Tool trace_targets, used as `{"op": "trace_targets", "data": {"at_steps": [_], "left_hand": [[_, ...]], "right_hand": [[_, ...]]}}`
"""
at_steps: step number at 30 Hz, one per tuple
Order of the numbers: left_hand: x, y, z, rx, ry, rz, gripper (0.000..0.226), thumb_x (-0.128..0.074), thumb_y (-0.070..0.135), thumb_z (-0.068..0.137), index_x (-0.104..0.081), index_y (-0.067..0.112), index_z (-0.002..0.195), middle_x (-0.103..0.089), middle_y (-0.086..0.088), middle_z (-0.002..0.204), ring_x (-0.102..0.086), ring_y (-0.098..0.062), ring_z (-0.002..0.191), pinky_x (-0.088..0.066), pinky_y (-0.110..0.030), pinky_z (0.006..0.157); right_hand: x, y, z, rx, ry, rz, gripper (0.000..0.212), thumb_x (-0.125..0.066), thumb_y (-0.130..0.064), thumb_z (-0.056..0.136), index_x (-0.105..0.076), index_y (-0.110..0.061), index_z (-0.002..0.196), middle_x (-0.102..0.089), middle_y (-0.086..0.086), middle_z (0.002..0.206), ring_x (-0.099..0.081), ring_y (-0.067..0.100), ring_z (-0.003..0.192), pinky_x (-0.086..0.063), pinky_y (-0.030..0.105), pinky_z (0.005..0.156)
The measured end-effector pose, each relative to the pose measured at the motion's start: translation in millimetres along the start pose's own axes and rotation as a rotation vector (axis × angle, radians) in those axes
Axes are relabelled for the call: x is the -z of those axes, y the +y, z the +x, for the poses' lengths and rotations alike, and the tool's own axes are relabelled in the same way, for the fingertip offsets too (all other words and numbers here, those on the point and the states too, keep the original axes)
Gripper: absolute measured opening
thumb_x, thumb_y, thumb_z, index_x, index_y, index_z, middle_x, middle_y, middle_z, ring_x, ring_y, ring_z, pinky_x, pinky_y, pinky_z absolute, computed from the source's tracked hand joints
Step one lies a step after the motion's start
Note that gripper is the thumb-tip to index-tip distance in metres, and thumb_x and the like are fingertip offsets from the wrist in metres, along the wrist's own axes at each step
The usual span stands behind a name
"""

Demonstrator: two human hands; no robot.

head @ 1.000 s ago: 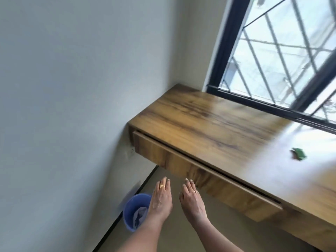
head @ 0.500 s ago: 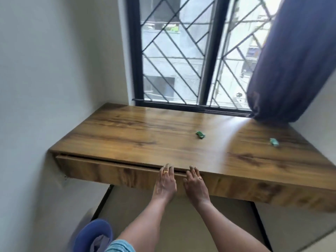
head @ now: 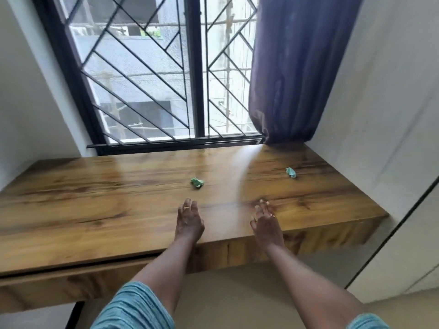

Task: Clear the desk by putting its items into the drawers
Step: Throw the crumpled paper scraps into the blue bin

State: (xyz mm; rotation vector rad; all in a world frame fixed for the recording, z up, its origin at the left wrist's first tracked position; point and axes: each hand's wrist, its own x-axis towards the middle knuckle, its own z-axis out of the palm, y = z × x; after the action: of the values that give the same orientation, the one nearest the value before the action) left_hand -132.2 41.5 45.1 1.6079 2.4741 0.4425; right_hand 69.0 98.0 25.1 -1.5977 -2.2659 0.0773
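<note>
A wooden desk (head: pixel 95 205) runs under the window, and its drawer front (head: pixel 59 281) sits slightly out at the lower left. Two small crumpled green wrappers lie on top: one (head: pixel 197 182) near the middle, a paler one (head: pixel 291 172) to the right. My left hand (head: pixel 189 219) reaches over the desk's front part, fingers straight, a short way in front of the middle wrapper. My right hand (head: pixel 264 218) is stretched out beside it, fingers straight, well short of the right wrapper. Neither hand holds anything.
A barred window (head: pixel 166 79) stands behind the desk, with a purple curtain (head: pixel 297 74) hanging to the desktop at the back right. White walls close in on both sides. A pale cabinet panel (head: pixel 408 245) stands at the right.
The view swung right and up from the desk's left end to face the window. Both hands rose from the drawer front onto the desktop and spread apart.
</note>
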Motion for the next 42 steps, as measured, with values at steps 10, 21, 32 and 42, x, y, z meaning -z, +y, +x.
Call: {"op": "trace_targets", "data": {"at_steps": [10,21,32,42], "left_hand": [[-23.0,11.0,151.2,0.101,-0.057,0.003,0.067,-0.044,0.022,0.095,-0.007,0.010,0.150,-0.002,-0.016,0.156,-0.008,-0.036,0.143,-0.012,-0.038,0.119],[-79.1,29.4,215.8,0.050,0.034,0.029,0.038,-0.031,0.017,0.099,-0.045,0.010,0.134,-0.026,-0.010,0.152,-0.027,-0.031,0.136,-0.030,-0.039,0.110],[-71.7,43.2,210.0,0.092,0.117,-0.216,0.023,-0.056,0.013,0.091,-0.059,0.000,0.110,-0.050,-0.018,0.126,-0.053,-0.034,0.114,-0.041,-0.032,0.096],[-49.1,26.9,136.8,0.207,0.302,-0.293,0.020,-0.067,0.013,0.084,-0.066,-0.003,0.097,-0.064,-0.020,0.106,-0.063,-0.037,0.094,-0.046,-0.036,0.080]], "right_hand": [[2.5,72.8,133.4,-0.249,-0.086,-0.131,0.045,-0.045,-0.024,0.097,-0.039,-0.011,0.140,-0.057,0.011,0.129,-0.051,0.025,0.123,-0.037,0.032,0.102],[-6.0,137.5,209.5,-0.430,-0.104,-0.129,0.042,-0.049,-0.026,0.096,-0.045,-0.010,0.134,-0.045,0.014,0.132,-0.051,0.031,0.117,-0.039,0.036,0.100],[-31.2,162.7,267.4,-0.359,-0.325,-0.007,0.043,-0.042,-0.015,0.099,-0.041,-0.018,0.142,-0.029,0.018,0.148,-0.038,0.035,0.132,-0.033,0.037,0.108],[-57.5,61.7,235.4,-0.008,-0.229,0.334,0.028,-0.050,0.001,0.085,-0.070,-0.005,0.105,-0.062,0.018,0.115,-0.059,0.035,0.102,-0.045,0.031,0.083]]}}
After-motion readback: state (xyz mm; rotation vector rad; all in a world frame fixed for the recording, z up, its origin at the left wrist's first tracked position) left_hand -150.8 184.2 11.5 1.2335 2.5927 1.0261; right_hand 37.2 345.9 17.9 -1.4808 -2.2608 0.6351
